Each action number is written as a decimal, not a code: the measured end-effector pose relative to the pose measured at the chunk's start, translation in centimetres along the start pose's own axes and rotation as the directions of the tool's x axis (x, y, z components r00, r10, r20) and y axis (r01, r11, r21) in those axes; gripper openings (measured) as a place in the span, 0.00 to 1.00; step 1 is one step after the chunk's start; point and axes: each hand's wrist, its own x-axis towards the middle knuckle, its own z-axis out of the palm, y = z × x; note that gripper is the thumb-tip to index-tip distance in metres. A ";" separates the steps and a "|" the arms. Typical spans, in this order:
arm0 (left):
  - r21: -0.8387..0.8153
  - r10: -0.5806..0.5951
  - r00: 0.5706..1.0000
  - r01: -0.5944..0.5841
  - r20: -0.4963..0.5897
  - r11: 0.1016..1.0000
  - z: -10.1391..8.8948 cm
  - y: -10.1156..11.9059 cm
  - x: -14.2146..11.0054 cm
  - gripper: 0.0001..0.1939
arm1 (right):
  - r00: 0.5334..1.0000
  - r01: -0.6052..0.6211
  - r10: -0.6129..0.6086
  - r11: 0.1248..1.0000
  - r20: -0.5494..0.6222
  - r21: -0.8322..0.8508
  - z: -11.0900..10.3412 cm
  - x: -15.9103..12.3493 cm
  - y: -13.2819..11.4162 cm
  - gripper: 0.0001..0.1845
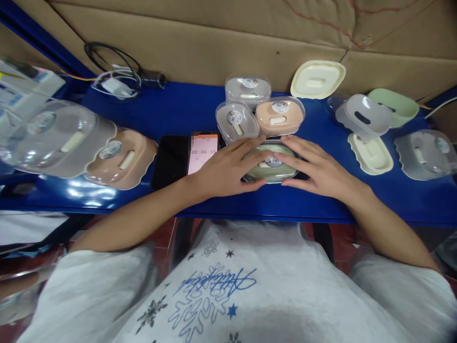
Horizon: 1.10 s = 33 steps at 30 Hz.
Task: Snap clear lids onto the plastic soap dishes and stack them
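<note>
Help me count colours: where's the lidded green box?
In the head view, the green box is right of centre, between left hand and right hand, in front of the peach box.

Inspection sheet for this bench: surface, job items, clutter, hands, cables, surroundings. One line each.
Surface: blue table, glare at the left front.
Job's things: green container, clear-topped, between the hands; two grey containers and a peach container just behind it.
Clutter: phone showing 00:06:35, black object beside it; pinkish container farther left; cream piece at the back right.
Hands: left hand and right hand on opposite sides of the green container, fingers spread onto it; grip firmness unclear.
Cables: black cable and white plug with cord, back left.
Surroundings: brown panel behind; red floor below.
</note>
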 end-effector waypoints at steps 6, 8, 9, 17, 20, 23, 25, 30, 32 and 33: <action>0.055 0.095 0.995 -0.096 0.032 0.994 -0.1 -0.3 -0.1 0.28 | 0.999 -0.005 0.003 0.998 0.039 0.056 0.2 -0.2 0.1 0.43; 0.056 0.133 0.990 -0.135 0.039 0.989 -0.3 -0.5 -0.1 0.23 | 0.998 -0.015 0.010 0.997 0.059 0.071 0.2 -0.2 0.2 0.42; 0.056 0.143 0.989 -0.146 0.044 0.988 -0.4 -0.6 -0.1 0.21 | 0.997 -0.024 0.019 0.997 0.071 0.072 0.2 -0.2 0.3 0.42; 0.144 0.229 0.967 -0.244 0.113 0.959 -0.6 -1.2 -0.1 0.15 | 0.996 -0.028 0.026 0.999 0.090 0.016 0.6 -0.3 0.5 0.46; 0.156 0.260 0.962 -0.270 0.081 0.950 -0.6 -1.2 0.0 0.12 | 0.997 -0.016 0.016 1.000 0.080 -0.001 0.6 -0.2 0.4 0.45; 0.185 0.277 0.957 -0.288 0.086 0.940 -0.7 -1.1 0.0 0.10 | 0.997 -0.005 0.006 1.000 0.079 -0.020 0.5 -0.2 0.2 0.45; 0.210 0.268 0.957 -0.286 0.111 0.935 -0.8 -0.9 0.0 0.09 | 0.996 -0.006 0.008 1.000 0.084 -0.014 0.5 -0.2 0.2 0.45; 0.209 0.246 0.960 -0.270 0.131 0.940 -1.1 -0.9 0.2 0.15 | 0.997 -0.007 0.010 0.999 0.081 -0.031 0.5 -0.2 0.1 0.47; 0.218 0.192 0.974 -0.215 0.122 0.952 -1.3 -1.1 0.3 0.23 | 0.996 -0.007 0.012 0.998 0.084 -0.058 0.3 -0.2 0.1 0.47; 0.240 0.144 0.982 -0.170 0.121 0.956 -1.4 -1.4 0.3 0.27 | 0.996 -0.012 0.018 0.997 0.087 -0.073 0.2 -0.2 0.1 0.45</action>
